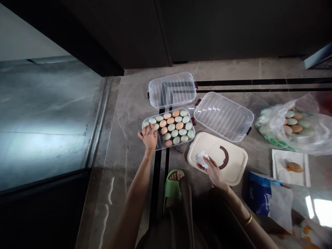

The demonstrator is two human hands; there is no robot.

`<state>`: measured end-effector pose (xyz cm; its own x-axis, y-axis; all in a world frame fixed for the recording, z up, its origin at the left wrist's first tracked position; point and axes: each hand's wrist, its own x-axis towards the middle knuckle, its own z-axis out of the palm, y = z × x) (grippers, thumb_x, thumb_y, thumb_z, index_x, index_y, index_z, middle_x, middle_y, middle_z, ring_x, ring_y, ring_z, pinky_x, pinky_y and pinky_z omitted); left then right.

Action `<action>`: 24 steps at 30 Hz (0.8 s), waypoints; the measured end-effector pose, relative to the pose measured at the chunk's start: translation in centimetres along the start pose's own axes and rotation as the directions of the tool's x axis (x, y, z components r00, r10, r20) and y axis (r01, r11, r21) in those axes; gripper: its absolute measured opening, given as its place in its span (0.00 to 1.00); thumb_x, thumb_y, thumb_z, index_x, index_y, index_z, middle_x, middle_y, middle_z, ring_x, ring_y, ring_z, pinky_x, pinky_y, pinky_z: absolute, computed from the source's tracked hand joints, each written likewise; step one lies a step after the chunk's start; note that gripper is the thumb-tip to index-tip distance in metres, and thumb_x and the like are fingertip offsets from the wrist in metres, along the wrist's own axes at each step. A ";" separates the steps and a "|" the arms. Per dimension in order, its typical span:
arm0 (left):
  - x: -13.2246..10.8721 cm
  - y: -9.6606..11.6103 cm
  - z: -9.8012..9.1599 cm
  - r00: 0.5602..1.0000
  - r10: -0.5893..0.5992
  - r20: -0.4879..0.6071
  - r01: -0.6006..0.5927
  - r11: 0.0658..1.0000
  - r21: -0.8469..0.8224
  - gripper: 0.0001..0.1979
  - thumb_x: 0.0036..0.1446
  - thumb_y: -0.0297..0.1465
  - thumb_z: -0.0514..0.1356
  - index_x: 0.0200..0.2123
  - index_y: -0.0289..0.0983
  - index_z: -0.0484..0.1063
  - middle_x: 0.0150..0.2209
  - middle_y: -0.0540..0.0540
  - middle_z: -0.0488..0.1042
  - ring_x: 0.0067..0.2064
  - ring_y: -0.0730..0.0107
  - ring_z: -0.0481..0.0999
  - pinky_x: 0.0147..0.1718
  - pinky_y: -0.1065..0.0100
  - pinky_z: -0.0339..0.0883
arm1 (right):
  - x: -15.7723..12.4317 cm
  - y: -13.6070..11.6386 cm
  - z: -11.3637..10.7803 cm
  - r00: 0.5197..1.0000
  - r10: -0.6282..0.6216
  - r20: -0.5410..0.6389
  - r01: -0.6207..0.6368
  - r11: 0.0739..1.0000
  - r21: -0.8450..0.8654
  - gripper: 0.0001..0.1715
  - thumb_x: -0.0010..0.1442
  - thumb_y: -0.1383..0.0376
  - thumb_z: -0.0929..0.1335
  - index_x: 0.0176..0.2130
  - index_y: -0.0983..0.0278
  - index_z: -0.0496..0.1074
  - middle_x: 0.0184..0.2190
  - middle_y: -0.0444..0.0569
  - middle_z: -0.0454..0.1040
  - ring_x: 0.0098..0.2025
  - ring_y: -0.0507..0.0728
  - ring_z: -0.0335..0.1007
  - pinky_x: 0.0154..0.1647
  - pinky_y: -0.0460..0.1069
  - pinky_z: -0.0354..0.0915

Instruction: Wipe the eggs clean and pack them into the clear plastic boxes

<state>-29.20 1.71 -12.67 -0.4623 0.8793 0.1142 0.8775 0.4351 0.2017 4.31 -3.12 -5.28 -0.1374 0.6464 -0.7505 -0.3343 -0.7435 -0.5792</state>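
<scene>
My left hand (149,137) reaches into the left end of a clear plastic egg box (171,148). Its fingers curl down over an egg there, which the hand mostly hides. Pale green and brown eggs (171,127) fill several rows to the right of this hand. On one finger is a ring. A crumpled white tissue (201,158) is gripped in my right hand (213,170), which is over the cream lid (234,167) with a brown curved handle (224,156).
Two clear trays (172,90) (223,116) lie behind the egg box. At right are a plastic bag of eggs (295,122), a white pad (280,173) with a broken-looking brown egg (294,167), and a blue tissue pack (260,195). My green slipper (173,188) stands close in front.
</scene>
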 end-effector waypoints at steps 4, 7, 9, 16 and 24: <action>-0.3 0.3 -1.2 1.000 -0.002 -0.006 0.002 1.000 -0.007 0.27 0.62 0.39 0.56 0.62 0.35 0.66 0.60 0.33 0.69 0.63 0.41 0.61 0.62 0.40 0.48 | -0.2 -0.6 -0.1 0.998 0.039 0.047 -0.044 0.993 0.107 0.21 0.48 0.50 0.77 0.37 0.61 0.78 0.36 0.49 0.81 0.34 0.58 0.78 0.36 0.52 0.74; -0.9 4.0 -3.0 0.992 0.084 -0.092 -0.091 0.993 -0.075 0.29 0.63 0.40 0.56 0.63 0.33 0.64 0.61 0.30 0.67 0.63 0.40 0.62 0.60 0.40 0.52 | -0.4 -1.9 -0.3 0.993 0.062 0.105 -0.085 0.968 0.234 0.23 0.52 0.47 0.74 0.38 0.63 0.78 0.31 0.50 0.81 0.32 0.56 0.77 0.33 0.49 0.72; -1.3 8.9 -4.6 0.937 0.335 -0.095 -0.347 0.921 -0.174 0.26 0.64 0.39 0.55 0.62 0.35 0.65 0.59 0.32 0.69 0.61 0.45 0.65 0.59 0.45 0.57 | -0.4 -3.5 -0.6 0.987 0.045 0.155 -0.096 0.937 0.337 0.26 0.55 0.45 0.71 0.38 0.64 0.77 0.31 0.50 0.81 0.31 0.55 0.77 0.31 0.48 0.72; -1.4 32.3 -9.3 -0.038 0.994 -0.101 -0.932 -0.072 -0.355 0.18 0.67 0.34 0.53 0.56 0.37 0.71 0.53 0.42 0.76 0.56 0.59 0.71 0.57 0.58 0.63 | 0.2 -11.8 -6.7 0.954 -0.264 -0.142 0.297 0.770 0.565 0.11 0.58 0.59 0.71 0.39 0.62 0.76 0.34 0.44 0.81 0.35 0.52 0.77 0.39 0.47 0.73; -2.6 54.5 -2.9 -0.094 0.981 0.170 -0.906 -0.014 -0.422 0.14 0.64 0.27 0.52 0.42 0.38 0.79 0.43 0.44 0.79 0.49 0.62 0.73 0.52 0.62 0.65 | 0.3 -15.5 -18.6 0.745 -0.250 -0.619 0.639 0.535 0.553 0.15 0.54 0.60 0.72 0.42 0.58 0.75 0.42 0.40 0.79 0.45 0.51 0.74 0.36 0.43 0.71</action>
<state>19.47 22.62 0.81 0.9259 0.3771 0.0217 0.3531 -0.8846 0.3046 26.84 5.37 -2.45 0.5580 0.5617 -0.6108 -0.7822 0.1104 -0.6131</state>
